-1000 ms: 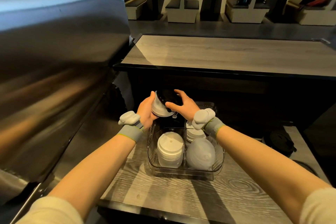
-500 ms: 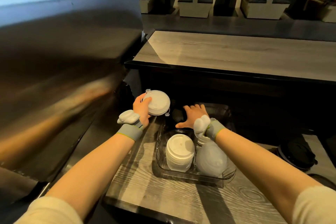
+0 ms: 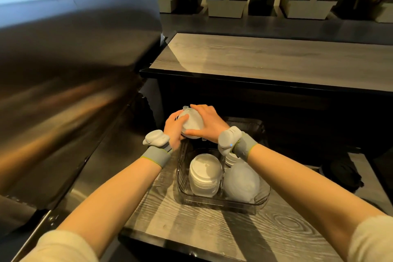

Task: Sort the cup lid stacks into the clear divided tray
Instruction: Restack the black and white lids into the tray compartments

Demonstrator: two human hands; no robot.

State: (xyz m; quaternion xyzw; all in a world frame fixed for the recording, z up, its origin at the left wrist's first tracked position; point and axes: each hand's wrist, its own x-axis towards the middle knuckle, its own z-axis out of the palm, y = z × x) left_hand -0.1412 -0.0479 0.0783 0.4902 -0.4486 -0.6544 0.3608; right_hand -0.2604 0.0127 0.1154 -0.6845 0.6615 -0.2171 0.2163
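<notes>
Held above the far left compartment of the clear divided tray (image 3: 223, 202): a stack of frosted dome lids (image 3: 191, 124), tilted, clasped from both sides. Left hand (image 3: 174, 128) cupped under and behind it, fingers (image 3: 184, 117) curled onto the dome; right hand (image 3: 207, 124) pressed flat over the top and near side, fingers spread and closed against the plastic. No gap between palms and stack. Directly below, seemingly free, though dark and partly hidden by the hands: the far left cell.

In the near left cell: a stack of flat white lids (image 3: 204, 176), upright. In the near right cell: a stack of larger frosted domes (image 3: 241, 183), leaning. Behind that, in the far right cell, half hidden by the right wrist: a small white stack (image 3: 230, 158).

Tray resting on the wood-grain counter (image 3: 191, 225), close to its far edge; a brushed steel appliance (image 3: 70, 70) looming on the left.

Step in hand, by the look of it: squaring up the held stack before seating it. Next move calling for a straight lowering into the free cell, stack kept upright, both hands releasing only once the bottom lid sits flat.
</notes>
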